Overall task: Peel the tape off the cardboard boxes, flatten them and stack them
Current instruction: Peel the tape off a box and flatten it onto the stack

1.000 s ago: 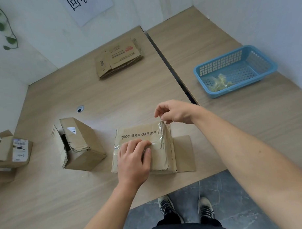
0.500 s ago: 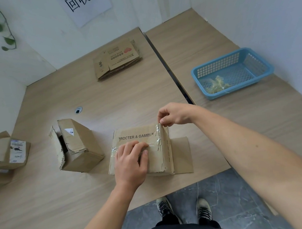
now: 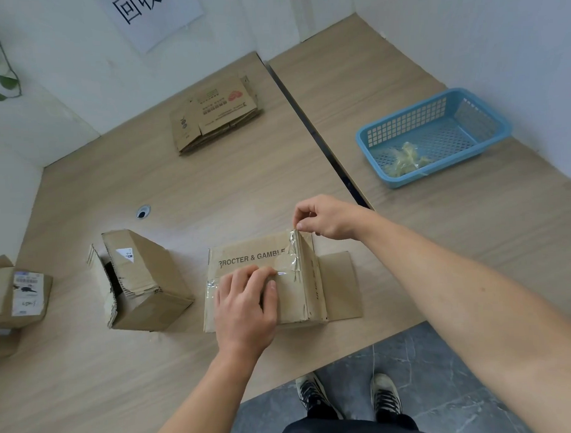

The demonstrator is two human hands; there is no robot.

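Observation:
A cardboard box [image 3: 246, 255] printed "PROCTER & GAMBLE" lies near the table's front edge, one flap spread out to its right. Clear tape [image 3: 293, 251] runs along its right edge and across its top. My left hand [image 3: 245, 302] lies flat on the box top, fingers together, pressing it down. My right hand [image 3: 326, 216] pinches the far end of the tape at the box's far right corner. Left of it stands a torn brown box [image 3: 144, 279], tilted. Another box with a white label [image 3: 18, 295] sits at the left edge. A stack of flattened boxes [image 3: 216, 116] lies at the back.
A blue plastic basket [image 3: 436, 130] holding crumpled tape scraps sits on the right table. A dark gap [image 3: 310, 124] runs between the two tables. A round cable hole [image 3: 143, 212] is in the tabletop. My feet stand on grey floor below the table edge.
My right hand has closed its fingertips on the tape end at the box's far corner and lifted it slightly. My left hand stays pressed on the box.

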